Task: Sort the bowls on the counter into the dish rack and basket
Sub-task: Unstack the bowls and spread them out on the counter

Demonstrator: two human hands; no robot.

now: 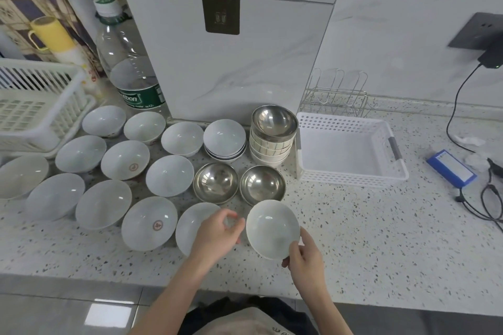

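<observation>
The right hand point(304, 255) grips a small white ceramic bowl point(272, 228) at its near rim, thumb over the edge, the bowl tilted and apparently raised just above the speckled stone counter point(367, 239). The left hand point(217, 231) holds nothing; its fingers are loosely curled, just beside the bowl's left edge and over another white bowl point(190, 226) resting on the counter.

The white perforated plastic basket point(351, 179) stands empty, near on the right. The white slatted plastic dish rack point(40, 106) sits well apart at the far left. Many white bowls and two steel bowls point(216, 182) remain unsorted between them.

Risks, as judged:
- A one-point rim grip on glazed ceramic could slip, dropping the bowl onto the steel bowls or the counter and chipping it.
- The idle left hand may knock the bowl beneath it.
- A carry towards the rack would pass over the crowded bowls; a low pass risks collision.
- The stack topped by a steel bowl point(273, 121), just beside the basket, could topple if brushed.
</observation>
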